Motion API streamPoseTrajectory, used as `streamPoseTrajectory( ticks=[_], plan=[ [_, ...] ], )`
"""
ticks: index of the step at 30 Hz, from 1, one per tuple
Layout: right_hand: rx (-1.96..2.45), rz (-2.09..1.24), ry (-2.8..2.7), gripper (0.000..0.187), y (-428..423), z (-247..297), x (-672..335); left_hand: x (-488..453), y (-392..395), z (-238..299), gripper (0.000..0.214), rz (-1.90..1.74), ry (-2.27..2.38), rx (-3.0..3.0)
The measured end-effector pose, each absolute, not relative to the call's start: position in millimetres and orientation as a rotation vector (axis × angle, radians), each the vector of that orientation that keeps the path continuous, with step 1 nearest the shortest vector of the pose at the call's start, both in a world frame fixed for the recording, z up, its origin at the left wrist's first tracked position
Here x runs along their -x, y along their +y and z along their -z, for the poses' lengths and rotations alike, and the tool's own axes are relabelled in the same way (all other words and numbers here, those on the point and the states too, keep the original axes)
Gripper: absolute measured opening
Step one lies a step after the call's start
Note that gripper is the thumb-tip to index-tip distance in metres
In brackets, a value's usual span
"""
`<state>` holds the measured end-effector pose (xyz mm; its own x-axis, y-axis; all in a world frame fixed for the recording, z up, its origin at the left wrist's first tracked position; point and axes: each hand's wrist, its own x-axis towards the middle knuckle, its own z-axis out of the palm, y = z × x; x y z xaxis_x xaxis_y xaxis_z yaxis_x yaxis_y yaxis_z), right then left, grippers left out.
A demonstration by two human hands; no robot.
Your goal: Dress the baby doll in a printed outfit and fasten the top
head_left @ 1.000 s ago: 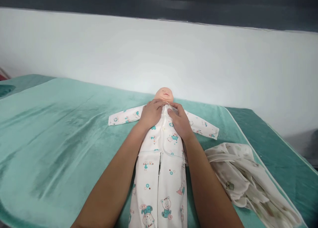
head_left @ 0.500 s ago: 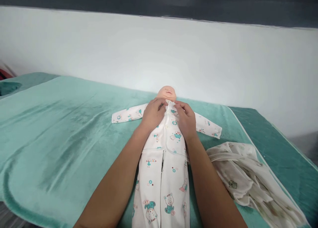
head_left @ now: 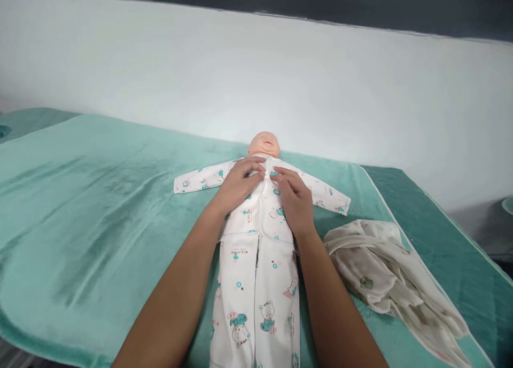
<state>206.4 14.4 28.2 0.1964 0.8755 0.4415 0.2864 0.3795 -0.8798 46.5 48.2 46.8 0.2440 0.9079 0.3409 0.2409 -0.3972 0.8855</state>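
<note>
A baby doll (head_left: 263, 143) lies on its back on a teal blanket (head_left: 100, 197), dressed in a white romper (head_left: 256, 261) printed with small animals, its sleeves spread out sideways. My left hand (head_left: 238, 184) rests on the doll's chest left of the front placket, fingers pinched on the fabric edge. My right hand (head_left: 294, 200) lies on the other side of the placket, its fingertips pressed to the same seam just below the collar. Both hands meet at the upper chest. What sits under the fingertips is hidden.
A crumpled cream garment (head_left: 385, 277) with small prints lies on the blanket to the right of the doll. A darker teal sheet (head_left: 449, 250) covers the bed's right edge. A white wall (head_left: 280, 85) runs close behind the doll's head.
Both hands have slid a little down from the collar to the upper chest and drawn closer together at the placket. The view has shifted slightly.
</note>
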Motion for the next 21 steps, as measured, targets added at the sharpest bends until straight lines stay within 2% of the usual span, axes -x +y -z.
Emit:
streamPoseTrajectory(
  ticks=[21],
  plan=[
    [1.131,-0.583,-1.368,0.019,14.0,-30.7,-206.1,-41.5,51.3,-45.3,0.013,-1.159,0.973,-1.754]
  ],
)
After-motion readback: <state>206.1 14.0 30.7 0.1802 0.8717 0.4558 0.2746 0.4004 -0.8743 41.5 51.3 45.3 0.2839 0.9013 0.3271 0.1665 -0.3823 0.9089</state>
